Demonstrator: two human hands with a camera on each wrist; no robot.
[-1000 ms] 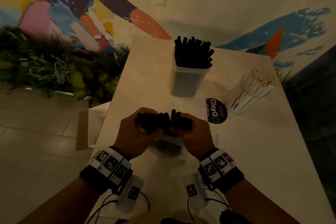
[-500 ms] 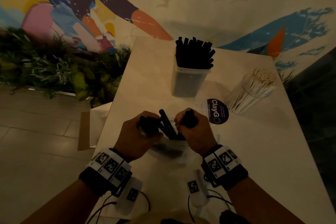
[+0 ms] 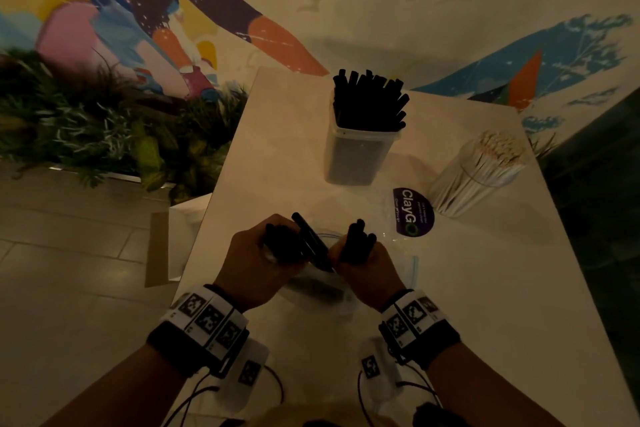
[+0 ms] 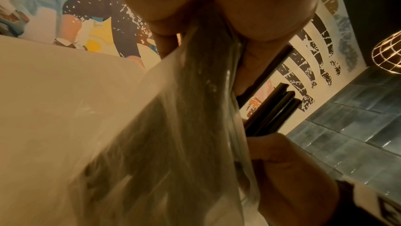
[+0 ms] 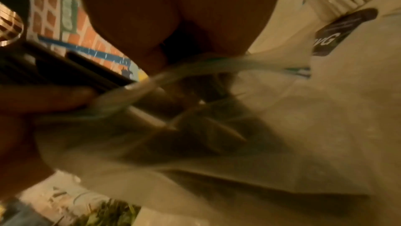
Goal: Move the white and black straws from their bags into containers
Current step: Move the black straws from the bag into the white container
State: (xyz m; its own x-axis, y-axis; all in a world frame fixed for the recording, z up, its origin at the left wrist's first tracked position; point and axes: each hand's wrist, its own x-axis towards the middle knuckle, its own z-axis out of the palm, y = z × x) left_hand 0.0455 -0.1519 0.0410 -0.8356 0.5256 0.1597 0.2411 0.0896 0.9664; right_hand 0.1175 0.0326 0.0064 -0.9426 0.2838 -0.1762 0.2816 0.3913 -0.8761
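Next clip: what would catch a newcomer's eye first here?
Both hands at the near table edge: the left hand and right hand each grip black straws above a clear bag. Behind stand a tub of black straws and, right, a jar of white straws.

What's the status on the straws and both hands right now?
Left hand grips the bag and black straws. Right hand grips a bunch of black straws. Tub of black straws ahead, path clear.

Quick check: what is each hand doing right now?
Left hand: grips black straws through the clear bag.
Right hand: grips a bunch of black straws.
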